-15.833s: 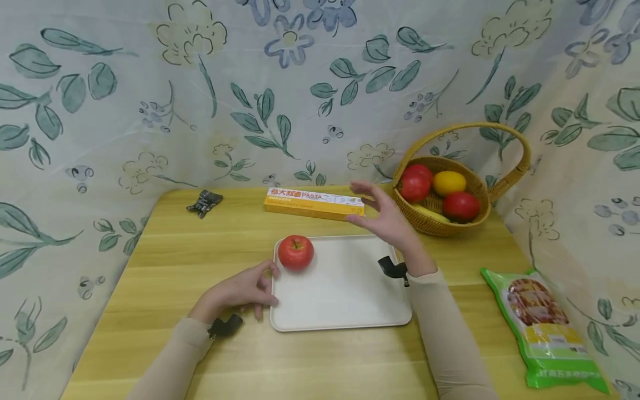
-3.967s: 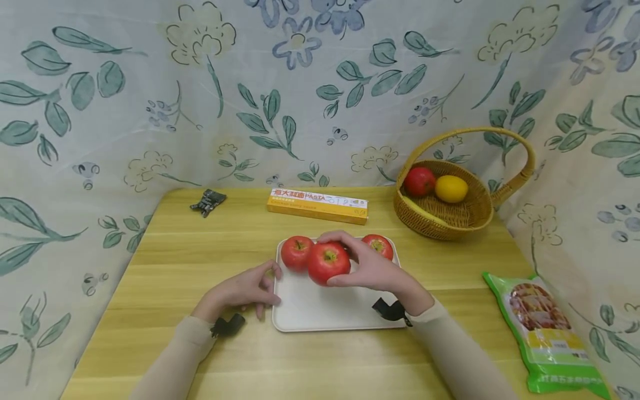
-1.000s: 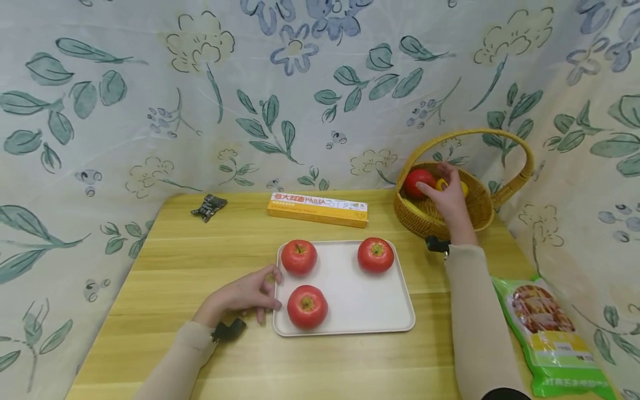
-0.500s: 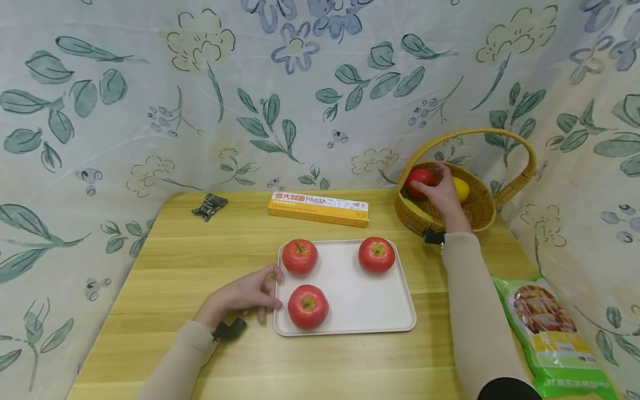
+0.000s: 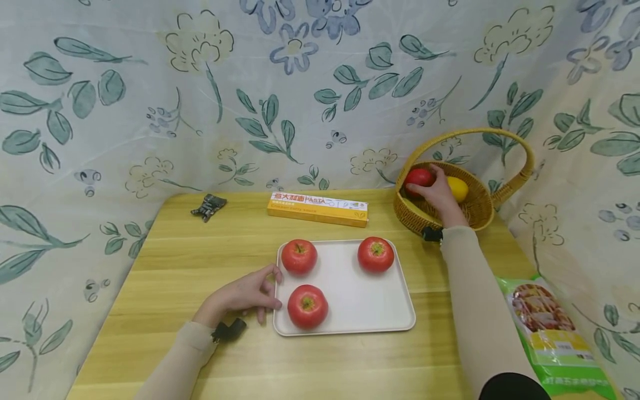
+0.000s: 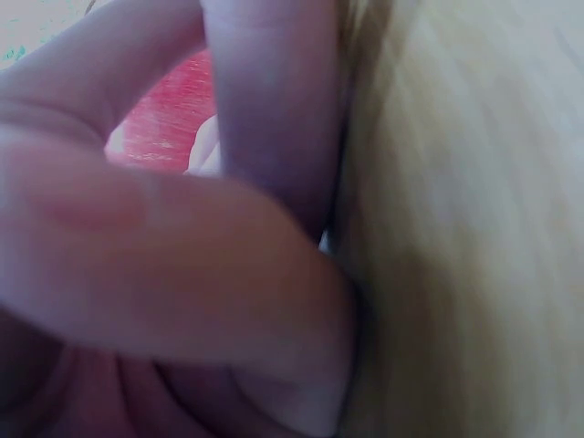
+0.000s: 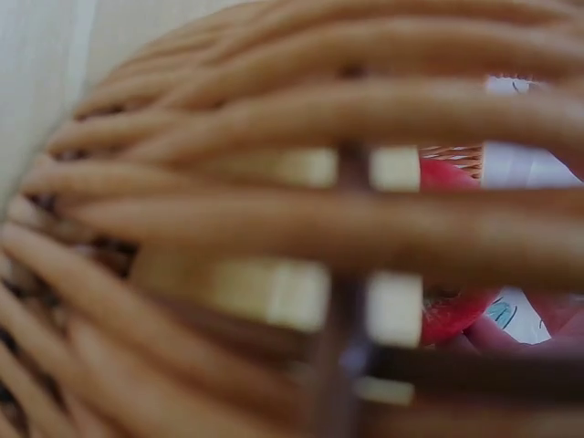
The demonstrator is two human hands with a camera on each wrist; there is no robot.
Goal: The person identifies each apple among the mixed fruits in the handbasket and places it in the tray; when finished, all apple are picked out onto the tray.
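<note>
My right hand [image 5: 440, 194] reaches into the wicker basket [image 5: 480, 214], thumb and fingers curved round a red apple [image 5: 419, 180]. The right wrist view looks through blurred wicker strands [image 7: 274, 228], with red fruit [image 7: 447, 315] and a bit of the hand behind them. A lemon [image 5: 458, 189] lies beside that hand. My left hand [image 5: 247, 291] rests at the left edge of the white tray [image 5: 360, 311], fingers loosely bent, index finger and thumb touching its rim. Three apples sit on the tray: upper left [image 5: 299, 257], lower left [image 5: 307, 306] and upper right [image 5: 375, 255].
A yellow pasta box [image 5: 317, 210] lies behind the tray. At the back left is a small crumpled black wrapper [image 5: 209, 207]. A green food bag [image 5: 555, 333] lies at the right, partly behind the right sleeve. The basket's tall handle [image 5: 525, 161] arches above it.
Over the longer span two apples came onto the tray, one carried by my right hand. In the last second that hand moved left from above the lemon to the basket's red apple. Left hand stayed.
</note>
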